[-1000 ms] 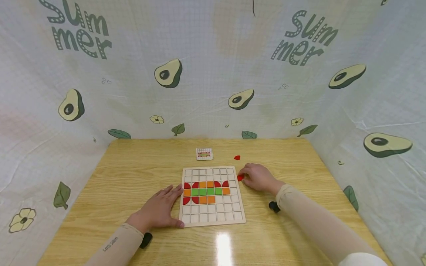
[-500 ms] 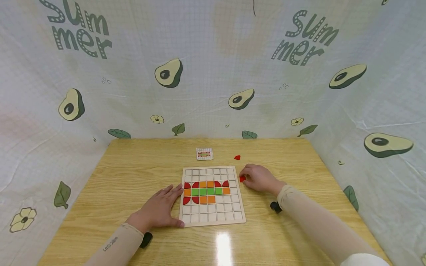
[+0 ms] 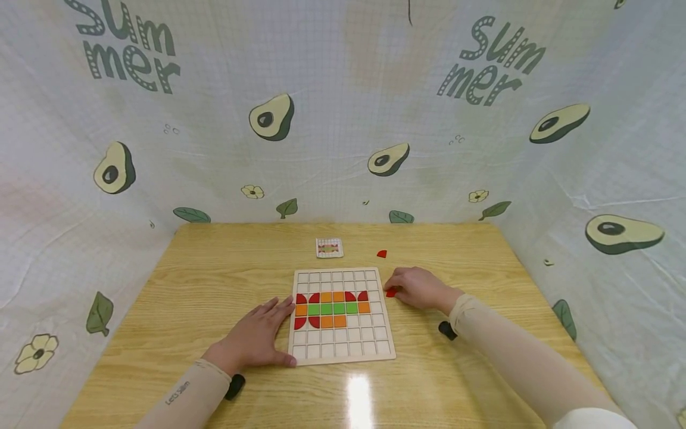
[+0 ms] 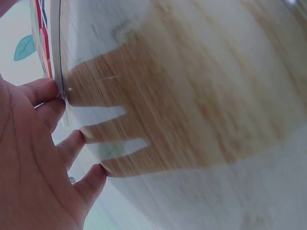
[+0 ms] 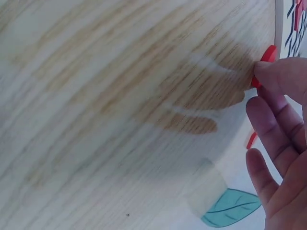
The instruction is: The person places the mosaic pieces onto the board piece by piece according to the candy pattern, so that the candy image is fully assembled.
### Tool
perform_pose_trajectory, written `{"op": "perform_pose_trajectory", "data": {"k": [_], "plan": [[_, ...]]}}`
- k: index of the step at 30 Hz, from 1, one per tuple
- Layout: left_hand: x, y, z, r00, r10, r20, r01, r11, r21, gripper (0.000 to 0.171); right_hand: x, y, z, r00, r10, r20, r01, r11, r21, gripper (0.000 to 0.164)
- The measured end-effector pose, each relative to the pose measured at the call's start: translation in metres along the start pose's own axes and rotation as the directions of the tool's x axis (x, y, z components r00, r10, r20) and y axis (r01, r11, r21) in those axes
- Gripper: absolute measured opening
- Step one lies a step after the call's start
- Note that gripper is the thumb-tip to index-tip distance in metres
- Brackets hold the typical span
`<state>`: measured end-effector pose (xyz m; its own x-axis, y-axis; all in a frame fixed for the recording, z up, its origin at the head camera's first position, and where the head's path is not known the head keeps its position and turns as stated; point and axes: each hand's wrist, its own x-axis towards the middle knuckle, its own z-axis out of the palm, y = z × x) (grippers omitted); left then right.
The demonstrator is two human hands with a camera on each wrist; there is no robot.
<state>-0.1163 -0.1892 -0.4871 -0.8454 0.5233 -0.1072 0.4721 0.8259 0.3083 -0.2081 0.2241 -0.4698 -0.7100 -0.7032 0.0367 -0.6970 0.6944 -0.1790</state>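
A wooden grid board lies on the table, with red quarter-circle, orange square and green square tiles in its middle rows. My left hand rests along the board's left edge, fingers spread, thumb at the near left corner. Just off the board's right edge, my right hand pinches a red quarter-circle tile between thumb and fingers. In the right wrist view the thumb covers part of this red tile, and the other fingers are loosely bent. A second red quarter-circle tile lies loose beyond the board.
Behind the board is a small pattern card printed with a coloured grid design. The wooden table ends at a hanging cloth with avocados and lettering, which encloses the back and sides.
My right hand has shifted slightly right and nearer to me with the red tile, away from the board's edge. The left hand has stayed still.
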Motion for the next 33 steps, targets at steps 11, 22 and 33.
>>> {"op": "perform_pose_trajectory", "data": {"k": [11, 22, 33], "plan": [[0.0006, -0.0019, 0.0036, 1.0, -0.014, -0.002, 0.014, 1.0, 0.001, 0.116, 0.0, -0.0003, -0.0008, 1.0, -0.015, 0.002, 0.015, 0.999, 0.03, 0.021], [0.0016, -0.005, 0.0065, 1.0, -0.009, -0.011, 0.009, 1.0, 0.008, 0.117, 0.0024, 0.0002, -0.0024, 0.999, -0.043, 0.0, 0.043, 0.999, 0.011, 0.02], [0.001, -0.0024, 0.0026, 1.0, -0.008, -0.003, 0.008, 1.0, 0.011, 0.116, 0.0, 0.0033, 0.0011, 1.0, -0.027, -0.004, 0.027, 0.999, 0.019, 0.019]]}}
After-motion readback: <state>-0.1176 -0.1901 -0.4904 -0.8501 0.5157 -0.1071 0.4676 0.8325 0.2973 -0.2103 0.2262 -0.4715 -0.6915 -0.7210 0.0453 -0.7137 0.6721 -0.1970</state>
